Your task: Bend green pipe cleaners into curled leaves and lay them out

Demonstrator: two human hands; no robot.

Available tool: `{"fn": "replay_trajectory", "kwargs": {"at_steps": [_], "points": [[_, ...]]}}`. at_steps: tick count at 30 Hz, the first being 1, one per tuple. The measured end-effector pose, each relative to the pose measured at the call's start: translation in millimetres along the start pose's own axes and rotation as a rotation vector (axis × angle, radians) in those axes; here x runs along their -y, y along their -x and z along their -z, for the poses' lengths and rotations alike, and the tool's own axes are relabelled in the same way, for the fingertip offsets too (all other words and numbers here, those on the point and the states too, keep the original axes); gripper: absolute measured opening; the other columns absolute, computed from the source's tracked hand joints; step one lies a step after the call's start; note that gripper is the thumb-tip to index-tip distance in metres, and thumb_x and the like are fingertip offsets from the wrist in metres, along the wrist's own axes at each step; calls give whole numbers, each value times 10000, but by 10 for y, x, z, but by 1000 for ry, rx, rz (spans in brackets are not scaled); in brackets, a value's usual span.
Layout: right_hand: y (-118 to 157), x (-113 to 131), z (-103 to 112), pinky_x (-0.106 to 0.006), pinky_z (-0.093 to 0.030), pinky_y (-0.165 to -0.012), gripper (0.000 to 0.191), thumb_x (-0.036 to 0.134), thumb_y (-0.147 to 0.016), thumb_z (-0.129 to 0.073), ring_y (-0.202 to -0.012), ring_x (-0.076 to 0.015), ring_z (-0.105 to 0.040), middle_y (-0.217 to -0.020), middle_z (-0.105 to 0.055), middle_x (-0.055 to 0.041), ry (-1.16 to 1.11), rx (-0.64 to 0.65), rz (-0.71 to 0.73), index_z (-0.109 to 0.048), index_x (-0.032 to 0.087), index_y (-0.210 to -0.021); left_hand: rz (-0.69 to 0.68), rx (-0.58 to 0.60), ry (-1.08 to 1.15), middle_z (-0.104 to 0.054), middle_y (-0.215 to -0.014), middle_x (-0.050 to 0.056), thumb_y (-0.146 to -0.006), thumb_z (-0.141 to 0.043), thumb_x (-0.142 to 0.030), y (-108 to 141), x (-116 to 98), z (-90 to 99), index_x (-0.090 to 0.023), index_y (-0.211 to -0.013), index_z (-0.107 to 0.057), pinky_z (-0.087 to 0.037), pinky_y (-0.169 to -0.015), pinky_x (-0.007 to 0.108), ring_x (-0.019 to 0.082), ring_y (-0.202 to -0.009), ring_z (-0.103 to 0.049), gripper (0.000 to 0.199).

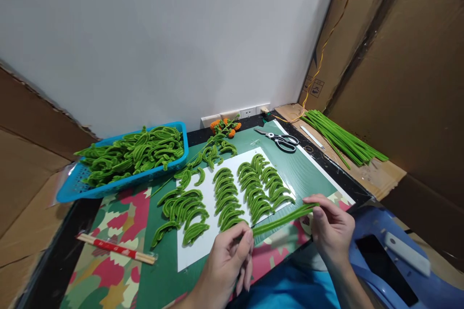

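A bundle of green pipe cleaners (281, 222) stretches between my two hands, just above the table's near edge. My left hand (232, 256) pinches its left end, fingers closed. At the other end, my right hand (331, 227) grips it between thumb and fingers. Beyond the hands lies a sheet of white paper (188, 258) bearing several columns of curved green pipe-cleaner leaves (226, 195). More curved leaves spill off the sheet's left side onto the green mat (155, 270).
A blue basket (184, 140) heaped with green leaves stands at left. Behind the paper lie a stem with orange tufts (232, 130) and scissors (281, 141). Straight green pipe cleaners (342, 137) and a white pen-like stick (312, 137) are right. Wrapped chopsticks (116, 248) lie front left; a phone (386, 270) rests right.
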State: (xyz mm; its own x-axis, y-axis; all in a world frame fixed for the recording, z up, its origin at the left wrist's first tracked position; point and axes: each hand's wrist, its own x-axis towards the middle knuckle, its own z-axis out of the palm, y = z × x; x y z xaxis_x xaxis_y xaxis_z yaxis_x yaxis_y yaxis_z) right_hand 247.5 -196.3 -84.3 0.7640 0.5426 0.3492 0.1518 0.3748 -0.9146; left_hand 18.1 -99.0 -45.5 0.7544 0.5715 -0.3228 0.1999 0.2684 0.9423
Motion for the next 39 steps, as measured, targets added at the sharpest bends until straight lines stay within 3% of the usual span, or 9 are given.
{"fn": "replay_trajectory", "kwargs": {"at_steps": [5,9,13,20,23,32,35,39], "points": [[23,57,-11,-200,-573,-487,144,329,-945,-863,-530,-130,-683,-830,-811,-37,56,44,-31,-880,255,-1067,15,14,35,-504,-545,-79,-986,-579,-844,-9,26,-17,-210,-863,-527,-262,-363,139,62,-364,-476,649],[21,173,-57,-178,-562,-490,82,278,-921,-874,-531,-128,-688,-780,-815,-27,145,108,22,-878,260,-1001,24,76,-4,-552,-663,-48,-985,-603,-826,13,22,-15,-178,-938,-606,-315,-389,153,60,-420,-498,649],[17,258,-89,-205,-622,-568,43,269,-924,-862,-661,-179,-774,-852,-843,-54,107,228,36,-879,259,-963,30,108,-98,-520,-609,-48,-1005,-612,-786,36,-18,-17,-166,-888,-644,-336,-435,170,73,-457,-484,632],[42,331,-120,-230,-656,-612,73,286,-922,-867,-694,-198,-791,-842,-832,-63,88,437,-78,-873,240,-979,29,139,-111,-624,-703,7,-994,-638,-778,31,-50,-32,-136,-899,-739,-409,-505,204,89,-510,-524,656],[58,347,-139,-228,-652,-608,55,293,-909,-875,-689,-202,-790,-814,-828,-62,115,429,-66,-879,239,-919,38,136,-156,-622,-680,8,-995,-648,-766,34,-46,-34,-133,-900,-764,-393,-503,210,89,-498,-511,650],[150,329,-245,-216,-659,-532,114,326,-815,-947,-578,-219,-800,-722,-835,-53,102,216,-138,-879,235,-799,48,119,-143,-622,-613,12,-997,-617,-799,44,-64,-42,-126,-860,-776,-355,-478,212,80,-451,-469,705],[165,343,-252,-213,-639,-510,207,324,-814,-958,-553,-195,-771,-729,-816,-27,-1,222,-252,-869,245,-984,48,124,-106,-646,-631,13,-987,-643,-790,47,-68,-51,-142,-868,-736,-343,-465,203,73,-442,-467,665],[211,343,-246,-262,-630,-531,488,338,-860,-932,-554,-193,-732,-736,-778,-4,-121,359,-358,-760,268,-1311,35,128,-64,-672,-644,8,-1004,-640,-765,53,-84,-67,-165,-938,-684,-330,-450,196,70,-422,-470,605]]}}
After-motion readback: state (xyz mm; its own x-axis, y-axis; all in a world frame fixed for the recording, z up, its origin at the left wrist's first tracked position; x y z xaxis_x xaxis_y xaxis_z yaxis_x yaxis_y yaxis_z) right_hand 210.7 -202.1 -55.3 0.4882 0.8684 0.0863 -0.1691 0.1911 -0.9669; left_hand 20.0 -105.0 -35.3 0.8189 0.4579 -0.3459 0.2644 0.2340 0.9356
